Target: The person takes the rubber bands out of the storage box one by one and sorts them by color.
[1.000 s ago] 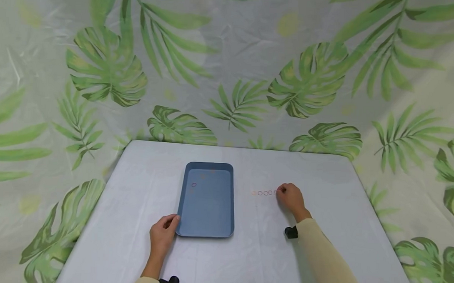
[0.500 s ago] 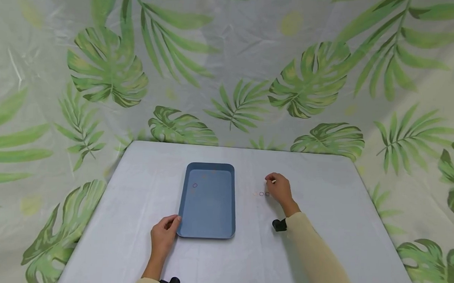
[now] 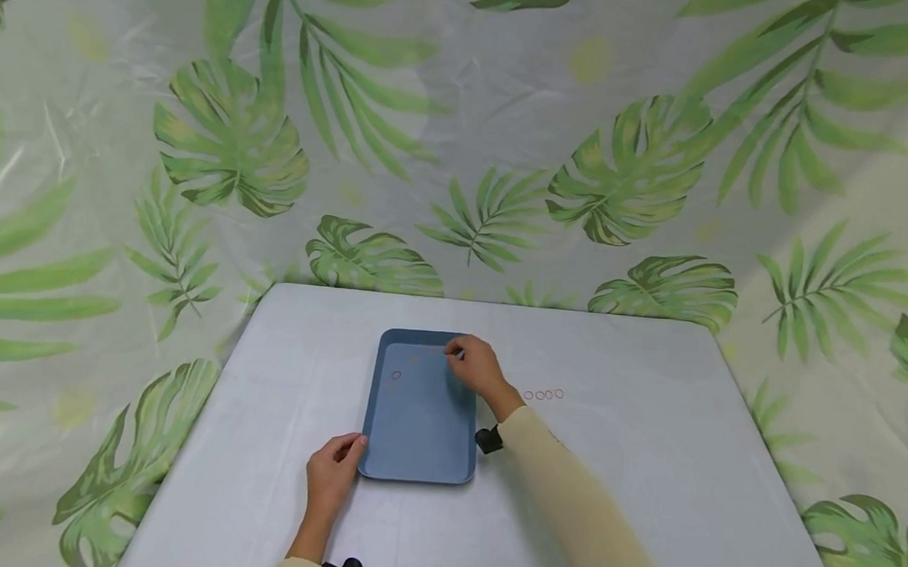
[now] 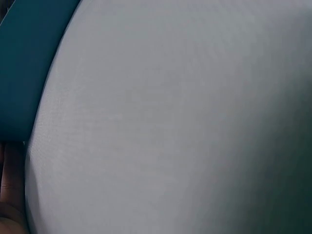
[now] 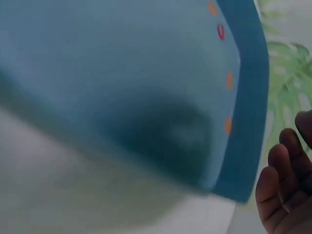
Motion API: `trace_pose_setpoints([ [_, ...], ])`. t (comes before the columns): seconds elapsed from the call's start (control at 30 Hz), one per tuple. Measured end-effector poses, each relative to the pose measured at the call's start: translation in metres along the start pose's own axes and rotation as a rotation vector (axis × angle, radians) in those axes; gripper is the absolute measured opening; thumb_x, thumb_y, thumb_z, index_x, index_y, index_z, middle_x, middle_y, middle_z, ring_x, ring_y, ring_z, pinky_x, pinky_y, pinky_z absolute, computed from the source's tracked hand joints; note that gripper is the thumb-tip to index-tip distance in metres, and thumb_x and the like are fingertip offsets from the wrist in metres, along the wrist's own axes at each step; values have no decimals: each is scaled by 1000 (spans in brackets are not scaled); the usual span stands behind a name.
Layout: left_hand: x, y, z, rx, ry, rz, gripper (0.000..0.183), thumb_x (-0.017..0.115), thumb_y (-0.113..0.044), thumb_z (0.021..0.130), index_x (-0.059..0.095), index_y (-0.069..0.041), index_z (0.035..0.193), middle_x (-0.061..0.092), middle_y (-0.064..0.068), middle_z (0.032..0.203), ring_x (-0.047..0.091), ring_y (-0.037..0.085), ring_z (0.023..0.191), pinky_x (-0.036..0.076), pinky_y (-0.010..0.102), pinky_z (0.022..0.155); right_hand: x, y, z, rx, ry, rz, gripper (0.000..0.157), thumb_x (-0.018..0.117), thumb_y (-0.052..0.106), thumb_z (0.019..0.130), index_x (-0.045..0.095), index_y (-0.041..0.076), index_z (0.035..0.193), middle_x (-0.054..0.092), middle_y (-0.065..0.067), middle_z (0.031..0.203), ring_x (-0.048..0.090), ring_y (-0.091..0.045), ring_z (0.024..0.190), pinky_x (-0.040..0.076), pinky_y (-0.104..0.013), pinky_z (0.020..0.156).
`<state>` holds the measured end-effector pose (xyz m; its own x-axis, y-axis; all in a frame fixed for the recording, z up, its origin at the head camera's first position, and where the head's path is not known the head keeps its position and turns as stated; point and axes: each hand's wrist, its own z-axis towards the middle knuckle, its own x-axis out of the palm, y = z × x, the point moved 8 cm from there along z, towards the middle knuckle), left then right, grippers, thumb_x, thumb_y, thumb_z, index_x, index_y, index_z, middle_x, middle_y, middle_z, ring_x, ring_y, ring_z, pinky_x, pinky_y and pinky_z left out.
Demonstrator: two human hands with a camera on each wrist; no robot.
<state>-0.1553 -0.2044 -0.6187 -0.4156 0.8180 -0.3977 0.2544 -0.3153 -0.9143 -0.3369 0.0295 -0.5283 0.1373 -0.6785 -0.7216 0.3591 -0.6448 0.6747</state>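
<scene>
A blue rectangular tray [image 3: 419, 432] lies on the white table. My left hand [image 3: 331, 471] holds its near-left corner, thumb at the rim; the left wrist view catches only a bit of the fingers [image 4: 12, 183] by the tray edge. Over the tray's far-right part hovers my right hand [image 3: 477, 368], thumb and forefinger close together. Anything between those fingertips is too small to make out. In the right wrist view, a red ring [image 5: 218, 30] and several small orange pieces [image 5: 229, 80] lie along the tray's far side. Right of the tray, several thin reddish rings [image 3: 540, 395] form a row.
The white table [image 3: 643, 457] reaches back to a curtain [image 3: 498, 110] printed with green leaves. My right forearm's sleeve [image 3: 567, 496] crosses above the table beside the ring row and may cover its left end. Black wrist cameras [image 3: 489, 439] sit on both wrists.
My right hand has lifted from the right end of the ring row and moved left over the tray. The left hand stays at the tray corner. The head view has shifted slightly.
</scene>
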Motion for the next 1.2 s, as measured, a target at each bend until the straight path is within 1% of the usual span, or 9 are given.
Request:
trace_pose_setpoints([
  [0.2, -4, -3, 4, 6, -5, 15, 21, 73, -20, 90, 76, -6, 105, 77, 12, 98, 58, -2, 74, 49, 16, 67, 50, 25, 0, -38, 93, 18, 15, 61, 4, 92, 72, 3, 101, 72, -15, 103, 66, -29, 96, 54, -42, 83],
  [0.27, -5, -4, 4, 18, -16, 12, 21, 74, -20, 89, 76, -5, 104, 77, 13, 97, 58, -2, 73, 49, 16, 66, 64, 28, -1, -39, 108, -13, 17, 61, 6, 92, 72, 4, 104, 72, -13, 103, 66, -28, 97, 54, -40, 85],
  [0.37, -3, -4, 3, 27, -18, -1, 21, 74, -20, 89, 76, -5, 103, 76, 12, 95, 58, -1, 73, 49, 17, 66, 76, 32, -3, -42, 93, -89, 21, 62, 7, 90, 72, 6, 109, 70, -12, 105, 65, -27, 97, 53, -40, 86],
  [0.53, 3, 2, -3, 2, 0, -8, 20, 74, -20, 89, 76, -6, 102, 76, 10, 93, 58, 1, 73, 49, 17, 66, 88, 30, -6, -10, 57, -188, 24, 63, 9, 93, 71, 9, 115, 67, -12, 110, 65, -26, 99, 54, -41, 88],
  [0.67, 3, 1, -5, 9, -19, -19, 17, 74, -19, 89, 77, -6, 101, 76, 10, 92, 58, 1, 72, 49, 17, 66, 96, 31, -4, -16, 22, -237, 23, 63, 12, 94, 72, 12, 116, 67, -10, 107, 66, -25, 96, 55, -40, 82],
  [0.87, 2, -3, -2, 38, -22, -25, 16, 74, -16, 89, 77, -6, 101, 77, 10, 93, 58, -1, 72, 49, 17, 66, 102, 30, -1, 14, -47, -302, 14, 69, 19, 93, 77, 17, 105, 66, -5, 97, 64, -22, 87, 55, -38, 72],
  [1.0, 2, -4, -2, 43, -16, -21, 16, 74, -16, 88, 77, -7, 101, 77, 10, 95, 59, 0, 73, 50, 17, 67, 102, 30, -3, 28, -85, -327, 8, 71, 18, 92, 78, 16, 95, 65, -4, 91, 63, -22, 83, 54, -37, 69],
  [1.1, 1, -3, -1, 41, -21, -16, 16, 75, -17, 88, 77, -7, 100, 77, 9, 94, 60, 0, 74, 50, 17, 67, 104, 32, -3, 31, -80, -374, 9, 69, 19, 93, 77, 15, 93, 65, -3, 90, 64, -21, 81, 54, -37, 68],
  [1.2, -1, -2, -1, 40, -22, -12, 16, 75, -18, 88, 77, -7, 100, 77, 10, 94, 59, 0, 72, 50, 17, 67, 107, 33, -3, 39, -44, -415, 11, 66, 19, 95, 76, 13, 93, 66, -3, 92, 65, -21, 82, 55, -37, 69],
])
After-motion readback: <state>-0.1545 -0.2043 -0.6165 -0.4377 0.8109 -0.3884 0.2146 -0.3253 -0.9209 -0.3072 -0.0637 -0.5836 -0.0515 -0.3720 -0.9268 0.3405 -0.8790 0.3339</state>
